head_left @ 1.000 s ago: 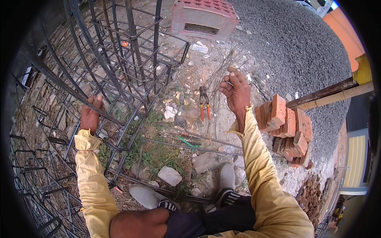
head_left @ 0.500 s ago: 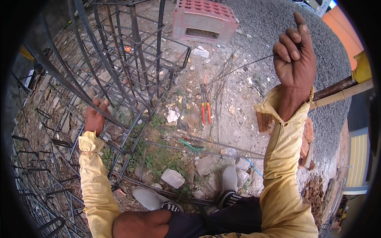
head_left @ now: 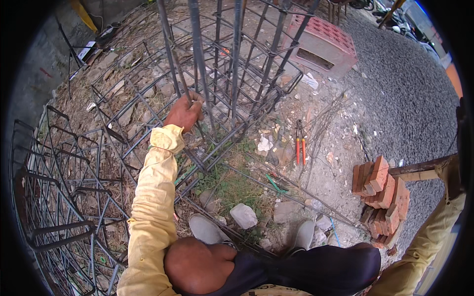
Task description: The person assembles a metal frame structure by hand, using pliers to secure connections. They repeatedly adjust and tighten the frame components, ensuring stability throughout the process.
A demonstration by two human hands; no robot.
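Observation:
My left hand [head_left: 185, 113] is closed round an upright steel reinforcing bar [head_left: 178, 69], one of several standing in a rebar cage [head_left: 237, 123]. The bar's lower end goes down among the cage's crossing rods. Away to the lower right stretches my right sleeve [head_left: 424, 251]. Its cuff reaches the dark edge of the picture, so my right hand's fingers cannot be made out. Red-handled pliers [head_left: 300, 145] lie on the ground in front of me, apart from both hands, beside some loose thin wire [head_left: 323, 118].
A pink plastic crate [head_left: 321, 47] stands beyond the cage, by a grey gravel heap [head_left: 405, 89]. Bricks [head_left: 382, 197] are stacked at the right. Bent steel frames [head_left: 64, 187] fill the left. Stones [head_left: 243, 216] and long rods [head_left: 296, 185] lie near my shoes.
My right hand, raised with a thin wire before, has swung out to the right edge. My view has turned. My left hand now grips an upright bar.

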